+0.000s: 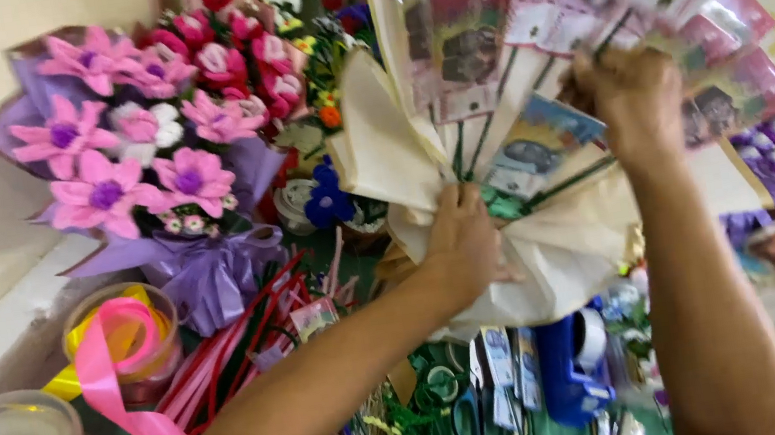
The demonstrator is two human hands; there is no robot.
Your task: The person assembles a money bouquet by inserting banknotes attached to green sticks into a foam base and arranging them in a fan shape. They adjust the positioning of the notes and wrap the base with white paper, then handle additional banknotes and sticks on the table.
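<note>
- Bouquet of banknotes on green stems, wrapped in cream paper, is held up in the air over the cluttered desk; it looks well advanced, since many notes already fan out across the top and the wrap is gathered round the stems.
- Notes stand in several rows, pink ones on top and 1 bluish note lower down, just above the gathered point; the fan is blurred at the right, so the count cannot be told.
- Flower bouquet in purple wrap with pink and purple blooms stands finished at the left, well apart from the work in hand.
- Left hand is closed tight round the neck of the cream paper where the stems meet, bearing the whole bundle.
- Right hand is up among the notes with its fingers curled round 1 or more stems; it seems to be setting or shifting a note, which I judge to be the step left.
- No ribbon or tie shows at the neck, so binding appears not yet done.
- Pink ribbon spills from a clear tub at the lower left.
- Blue tape dispenser lies on the desk beneath the bundle.
</note>
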